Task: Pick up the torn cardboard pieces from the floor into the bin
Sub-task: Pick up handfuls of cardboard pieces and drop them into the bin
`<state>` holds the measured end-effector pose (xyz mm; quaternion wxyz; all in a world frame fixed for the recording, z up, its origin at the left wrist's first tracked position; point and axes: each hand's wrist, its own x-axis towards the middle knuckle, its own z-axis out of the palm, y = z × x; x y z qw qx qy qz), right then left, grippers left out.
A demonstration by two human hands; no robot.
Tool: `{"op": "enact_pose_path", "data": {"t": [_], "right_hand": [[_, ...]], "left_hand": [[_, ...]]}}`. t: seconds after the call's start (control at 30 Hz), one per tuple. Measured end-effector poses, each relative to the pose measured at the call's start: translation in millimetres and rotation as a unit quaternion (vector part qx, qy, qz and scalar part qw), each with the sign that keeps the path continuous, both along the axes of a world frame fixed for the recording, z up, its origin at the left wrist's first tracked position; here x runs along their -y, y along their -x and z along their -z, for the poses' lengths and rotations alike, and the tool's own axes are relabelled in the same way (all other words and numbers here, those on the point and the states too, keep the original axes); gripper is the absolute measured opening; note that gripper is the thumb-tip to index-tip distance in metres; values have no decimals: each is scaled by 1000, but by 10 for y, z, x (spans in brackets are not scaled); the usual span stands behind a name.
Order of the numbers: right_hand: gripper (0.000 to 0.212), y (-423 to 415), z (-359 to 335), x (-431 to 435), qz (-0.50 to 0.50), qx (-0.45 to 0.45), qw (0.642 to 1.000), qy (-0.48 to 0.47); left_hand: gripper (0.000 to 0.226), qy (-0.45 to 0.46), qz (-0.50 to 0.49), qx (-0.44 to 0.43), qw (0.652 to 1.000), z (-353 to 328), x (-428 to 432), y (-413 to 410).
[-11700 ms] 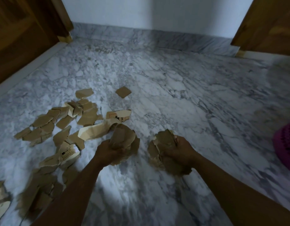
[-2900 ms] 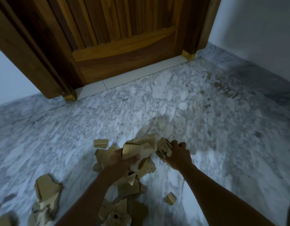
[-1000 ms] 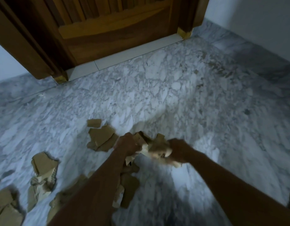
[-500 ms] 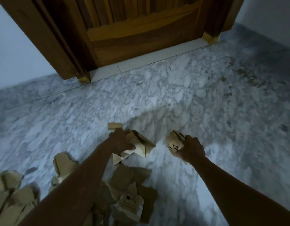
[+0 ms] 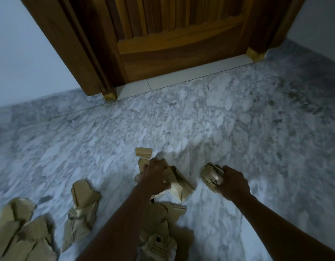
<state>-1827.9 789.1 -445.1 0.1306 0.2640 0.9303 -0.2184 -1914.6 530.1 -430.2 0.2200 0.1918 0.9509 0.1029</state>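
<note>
Torn brown cardboard pieces lie scattered on the marble floor [image 5: 238, 129]. My left hand [image 5: 153, 175] is closed on a bunch of cardboard pieces [image 5: 179, 183] low over the floor. My right hand [image 5: 233, 182] grips a small folded wad of cardboard [image 5: 211, 175]. One small piece [image 5: 143, 152] lies just beyond my left hand. A pile of pieces [image 5: 161, 232] sits under my left forearm. More pieces lie at the left [image 5: 84, 196] and at the bottom left corner [image 5: 21, 232]. No bin is in view.
A wooden door [image 5: 174, 40] in its frame stands straight ahead, with a pale threshold strip [image 5: 181, 78] at its foot. Light walls flank it on both sides. A marble skirting [image 5: 40, 108] runs along the left wall.
The view has shifted slightly, with the door now more central. Both hands stay closed on their cardboard and have drifted a little further apart since a second ago.
</note>
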Motion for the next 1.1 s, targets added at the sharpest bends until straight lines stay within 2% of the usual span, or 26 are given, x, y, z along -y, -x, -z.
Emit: {"op": "enact_pose_path", "data": {"t": [0.1, 0.17, 0.23, 0.3, 0.33, 0.43, 0.5, 0.6, 0.67, 0.8, 1.0, 1.1], "right_hand": [[46, -45, 6, 35, -26, -12, 999, -38], [41, -59, -10, 39, -42, -7, 998, -47], [36, -53, -47, 35, -56, 5, 997, -54], [36, 8, -155, 46, -76, 35, 995, -47], [38, 73, -230, 62, -91, 47, 994, -29], [47, 352, -394, 152, -149, 58, 987, 29], [53, 485, -369, 263, -180, 92, 979, 27], [61, 470, -208, 373, -171, 130, 977, 15], [66, 435, -142, 388, -154, 128, 980, 19], [70, 443, -147, 400, -137, 133, 981, 16], [76, 497, -169, 417, -136, 162, 977, 10], [76, 503, -200, 440, -132, 165, 977, 5]], "left_hand": [[71, 29, -30, -3, 999, -9, 3, -26], [64, 31, -16, -18, 999, -30, -29, -59], [52, -29, 20, 11, 999, -77, -51, -106], [38, -106, -10, 73, 992, -108, -9, -83], [37, -118, -25, 76, 990, -147, 45, -22], [52, -119, -49, 101, 987, -405, 240, 238], [59, -107, -79, 105, 986, -462, 405, 481], [56, -24, -114, 103, 988, -473, 540, 746], [56, -4, -128, 118, 985, -372, 534, 832], [90, 48, -74, 73, 993, -182, 427, 849], [80, 51, -57, 67, 995, -134, 380, 862], [86, -30, -102, 109, 988, -114, 393, 839]]}}
